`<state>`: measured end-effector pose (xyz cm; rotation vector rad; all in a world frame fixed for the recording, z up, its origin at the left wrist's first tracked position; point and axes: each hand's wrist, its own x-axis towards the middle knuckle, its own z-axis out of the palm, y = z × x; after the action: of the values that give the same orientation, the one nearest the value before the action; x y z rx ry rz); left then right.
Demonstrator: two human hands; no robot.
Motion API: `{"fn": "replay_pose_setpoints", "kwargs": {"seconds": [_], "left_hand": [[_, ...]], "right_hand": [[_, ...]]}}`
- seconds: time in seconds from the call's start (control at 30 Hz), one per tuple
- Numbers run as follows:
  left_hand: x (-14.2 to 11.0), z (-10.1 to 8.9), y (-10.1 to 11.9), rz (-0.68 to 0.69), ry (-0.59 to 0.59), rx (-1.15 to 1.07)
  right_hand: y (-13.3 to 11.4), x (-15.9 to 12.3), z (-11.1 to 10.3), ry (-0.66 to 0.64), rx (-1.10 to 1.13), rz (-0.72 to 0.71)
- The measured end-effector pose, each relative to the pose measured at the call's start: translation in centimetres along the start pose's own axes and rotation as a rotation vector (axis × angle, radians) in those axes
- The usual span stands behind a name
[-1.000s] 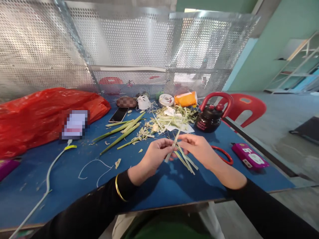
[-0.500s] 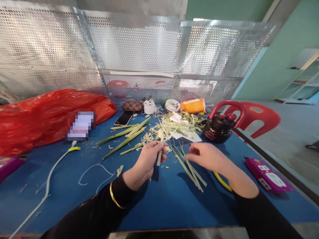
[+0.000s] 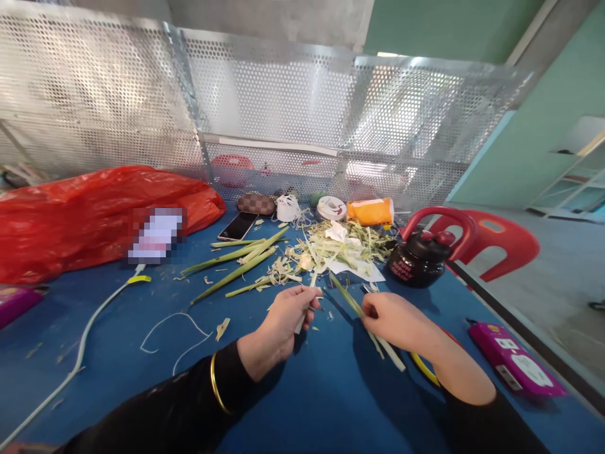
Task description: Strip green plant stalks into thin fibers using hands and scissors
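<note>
A narrow, pale plant strip (image 3: 299, 326) is pinched between the thumb and fingers of my left hand (image 3: 283, 315), which is closed over the middle of the table. My right hand (image 3: 394, 320) is closed around several green-white leaf strips (image 3: 348, 296), their lower ends sticking out below the fingers. A small dark, shiny object (image 3: 365, 289) shows just above that hand; I cannot make out what it is. Whole green stalks (image 3: 236, 276) lie to the left of my left hand. Beyond both hands spreads a heap of plant peelings (image 3: 340, 243) with crumpled white paper on it.
A black kettle-shaped jug (image 3: 416, 261) with a red handle stands at the right. Behind the peelings are a tape roll (image 3: 331, 208), an orange packet (image 3: 371, 212) and white string (image 3: 287, 208). A red plastic bag (image 3: 94, 214) and a cabled phone (image 3: 155, 236) occupy the left.
My right hand has come down onto the leaf strips and closed on them, drawing them closer together. My left hand still holds its strip. The camera view has shifted slightly.
</note>
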<state>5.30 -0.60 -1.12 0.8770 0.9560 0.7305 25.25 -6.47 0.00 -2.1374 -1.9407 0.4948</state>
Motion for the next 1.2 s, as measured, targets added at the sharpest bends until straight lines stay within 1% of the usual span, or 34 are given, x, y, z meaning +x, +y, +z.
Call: {"fn": "replay_pose_setpoints", "kwargs": {"seconds": [0.1, 0.2, 0.23, 0.3, 0.37, 0.4, 0.43, 0.5, 0.63, 0.77, 0.9, 0.97, 1.03, 1.1, 1.2], "left_hand": [[0.0, 0.0, 0.0, -0.004, 0.002, -0.013], [-0.1, 0.2, -0.1, -0.014, 0.005, -0.023], [-0.1, 0.3, -0.2, -0.017, 0.003, -0.027], [-0.2, 0.6, -0.4, -0.024, -0.023, -0.041], [-0.3, 0.8, -0.6, -0.04, -0.092, -0.064], [-0.4, 0.9, -0.8, -0.054, -0.131, -0.077], [-0.5, 1.0, -1.0, -0.069, -0.168, -0.087], [-0.6, 1.2, -1.2, -0.088, -0.216, -0.102], [-1.0, 1.4, -1.3, -0.149, -0.224, -0.145], [-1.0, 1.3, -1.3, -0.228, -0.205, -0.153], [-0.9, 1.1, -1.2, -0.239, -0.272, -0.135], [-0.8, 1.0, -1.2, -0.245, -0.293, -0.123], [-0.7, 0.9, -1.1, -0.221, -0.281, -0.104], [-0.6, 0.9, -1.2, -0.15, -0.276, -0.077], [-0.5, 0.9, -1.4, -0.047, -0.297, 0.02]], "right_hand": [[0.2, 0.4, -0.5, 0.053, 0.111, 0.028], [-0.4, 0.4, -0.6, 0.082, 0.265, 0.014], [-0.8, 0.3, -0.5, 0.097, 0.364, 0.003], [-1.7, 0.0, 0.0, 0.147, 0.651, -0.019], [-2.6, -0.1, 0.8, 0.2, 0.943, -0.04], [-3.1, -0.1, 1.4, 0.216, 1.031, -0.052], [-3.4, 0.0, 1.9, 0.22, 1.061, -0.066], [-3.8, 0.2, 2.9, 0.218, 1.05, -0.086], [-3.7, 0.5, 4.0, 0.201, 0.995, -0.073], [-3.2, 0.5, 4.1, 0.206, 0.94, -0.056], [-3.1, 0.4, 3.8, 0.157, 0.972, -0.056], [-3.2, 0.3, 3.5, 0.17, 0.979, -0.068], [-3.2, 0.3, 3.2, 0.197, 0.998, -0.075], [-3.3, 0.3, 3.1, 0.212, 1.039, -0.068], [-3.3, 0.3, 3.0, 0.186, 1.082, -0.035]]}}
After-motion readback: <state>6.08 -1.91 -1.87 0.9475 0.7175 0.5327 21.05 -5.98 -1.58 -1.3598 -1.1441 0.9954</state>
